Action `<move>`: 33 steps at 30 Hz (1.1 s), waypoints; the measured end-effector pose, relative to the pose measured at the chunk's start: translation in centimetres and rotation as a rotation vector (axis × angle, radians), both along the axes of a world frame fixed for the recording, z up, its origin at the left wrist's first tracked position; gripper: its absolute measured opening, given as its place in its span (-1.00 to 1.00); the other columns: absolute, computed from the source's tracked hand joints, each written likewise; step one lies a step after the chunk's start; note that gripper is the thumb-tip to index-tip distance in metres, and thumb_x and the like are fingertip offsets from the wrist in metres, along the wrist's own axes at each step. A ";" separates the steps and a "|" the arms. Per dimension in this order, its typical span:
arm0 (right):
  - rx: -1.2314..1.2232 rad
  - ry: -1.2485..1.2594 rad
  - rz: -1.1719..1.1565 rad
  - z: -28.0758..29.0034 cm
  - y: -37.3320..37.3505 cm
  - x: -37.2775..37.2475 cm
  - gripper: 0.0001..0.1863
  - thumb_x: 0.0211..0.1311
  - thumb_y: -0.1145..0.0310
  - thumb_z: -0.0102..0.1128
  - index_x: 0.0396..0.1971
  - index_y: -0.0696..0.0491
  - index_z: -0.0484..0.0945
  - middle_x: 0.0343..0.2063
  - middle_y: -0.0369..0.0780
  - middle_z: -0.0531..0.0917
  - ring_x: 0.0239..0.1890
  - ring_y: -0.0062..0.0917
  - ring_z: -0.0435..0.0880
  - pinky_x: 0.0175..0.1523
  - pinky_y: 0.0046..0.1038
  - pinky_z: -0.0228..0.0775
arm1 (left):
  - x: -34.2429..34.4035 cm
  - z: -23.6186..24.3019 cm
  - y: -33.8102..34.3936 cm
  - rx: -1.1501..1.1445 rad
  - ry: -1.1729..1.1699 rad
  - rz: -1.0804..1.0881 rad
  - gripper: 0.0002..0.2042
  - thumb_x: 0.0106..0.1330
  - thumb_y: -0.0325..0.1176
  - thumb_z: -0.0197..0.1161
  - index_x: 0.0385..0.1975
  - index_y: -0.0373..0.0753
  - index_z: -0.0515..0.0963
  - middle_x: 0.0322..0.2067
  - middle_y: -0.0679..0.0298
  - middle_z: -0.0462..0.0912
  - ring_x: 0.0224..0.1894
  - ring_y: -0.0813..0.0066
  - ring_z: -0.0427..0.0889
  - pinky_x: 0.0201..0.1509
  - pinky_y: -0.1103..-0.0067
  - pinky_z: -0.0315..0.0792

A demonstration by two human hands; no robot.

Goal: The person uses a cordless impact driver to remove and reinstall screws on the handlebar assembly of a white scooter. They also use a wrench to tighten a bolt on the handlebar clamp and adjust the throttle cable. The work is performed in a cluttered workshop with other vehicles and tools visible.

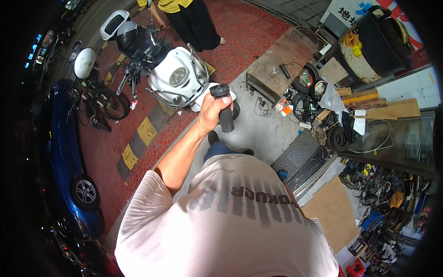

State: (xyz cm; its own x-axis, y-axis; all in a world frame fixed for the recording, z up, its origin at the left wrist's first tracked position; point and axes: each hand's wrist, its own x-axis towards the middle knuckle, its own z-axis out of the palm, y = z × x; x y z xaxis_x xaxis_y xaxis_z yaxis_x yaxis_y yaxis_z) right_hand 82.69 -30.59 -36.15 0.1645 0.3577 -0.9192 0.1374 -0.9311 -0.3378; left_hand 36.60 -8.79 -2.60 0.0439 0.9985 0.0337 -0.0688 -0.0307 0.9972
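Observation:
My left hand (213, 113) is raised in front of my body. Its fingers are closed round a black cylinder (227, 121) with a wider round top, perhaps a bottle or a flashlight; its exact kind is unclear. Just beyond stands a white motor scooter (177, 74), its headlight turned toward me. My right hand is out of sight, hidden by my torso; only a sliver of what looks like that arm shows. A small blue and black thing (283, 174) appears beside my right side, and I cannot tell whether it is held.
Another person (196, 23) in yellow and black stands behind the scooter. A metal workbench (281, 62), small tyres (304, 78), wood planks (387, 108) and a large drum (369, 51) are to the right. A blue car (69, 152) and a bicycle (110, 104) are left. Cluttered parts (387, 198) lie lower right.

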 end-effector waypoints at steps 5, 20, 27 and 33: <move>-0.030 0.112 0.001 -0.9 2.8 -0.3 -0.69 0.18 0.29 0.41 -0.22 0.23 0.68 -0.31 -0.08 0.74 -0.29 -0.21 0.74 -0.13 -0.17 0.62 | -0.3 -0.1 -0.3 -0.015 -0.012 0.053 -0.60 0.24 -0.01 0.13 -0.39 -0.31 0.56 -0.50 0.24 0.60 -0.37 0.48 0.54 -0.20 0.53 0.39; 0.319 0.810 -0.117 23.6 19.5 -24.0 -0.53 0.24 0.24 0.46 0.11 0.05 0.57 -0.03 -0.18 0.75 -0.04 -0.31 0.78 -0.10 -0.35 0.56 | -2.9 -5.5 -4.3 -0.266 -0.154 0.222 -0.57 0.46 0.03 0.05 -0.34 -0.25 0.61 -0.64 0.42 0.47 -0.66 0.71 0.30 -0.59 0.66 0.11; 0.516 0.813 -0.075 28.9 19.3 -36.4 -0.53 0.19 0.37 0.48 0.08 0.07 0.55 -0.14 -0.20 0.74 -0.12 -0.34 0.81 -0.23 -0.39 0.60 | -9.1 -6.4 -4.1 -0.344 -0.191 0.154 -0.58 0.48 0.03 0.08 -0.29 -0.23 0.65 -0.64 0.45 0.48 -0.63 0.74 0.29 -0.55 0.65 0.12; 0.630 0.673 -0.240 28.9 17.3 -43.8 -0.50 0.21 0.48 0.41 0.13 0.18 0.47 -0.14 -0.12 0.70 -0.22 -0.24 0.83 -0.31 -0.44 0.66 | -20.0 -6.3 -3.1 -0.396 -0.524 -0.128 -0.52 0.45 -0.20 0.20 0.25 -0.36 0.41 -0.56 0.52 0.28 -0.59 0.79 0.20 -0.53 0.71 0.13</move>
